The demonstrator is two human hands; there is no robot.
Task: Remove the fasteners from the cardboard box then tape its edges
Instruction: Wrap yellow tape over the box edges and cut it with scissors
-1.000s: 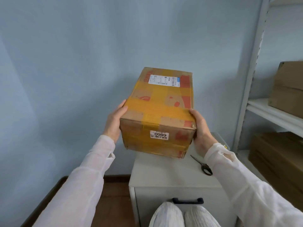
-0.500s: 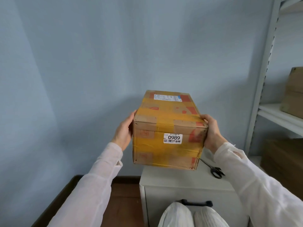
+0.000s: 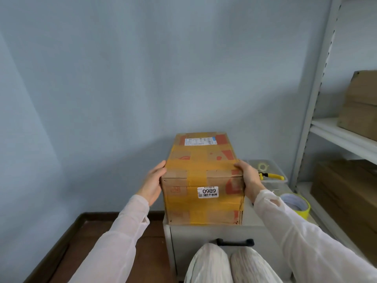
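The cardboard box (image 3: 204, 180) stands on the top of a small grey cabinet (image 3: 204, 233), its near face flush with the cabinet's front edge and its left side at the front left corner. Wide yellow tape bands cross its top and near face, and a white label reading 0989 sits on the near face. The left hand (image 3: 154, 182) lies flat against the box's left side with the fingers stretched out and the thumb tip at the top edge. The right hand (image 3: 247, 178) grips the upper right edge, the thumb hooked over the top; its fingers are hidden behind the box. A roll of yellow tape (image 3: 295, 203) lies near the cabinet's right edge, just beside the right sleeve. A clear plastic tub (image 3: 279, 180) at the back right corner holds a yellow-handled tool (image 3: 271, 176). A black handle (image 3: 234, 242) shows on the cabinet's front, above the person's knees. To the right, a metal rack (image 3: 318, 99) carries more brown cartons
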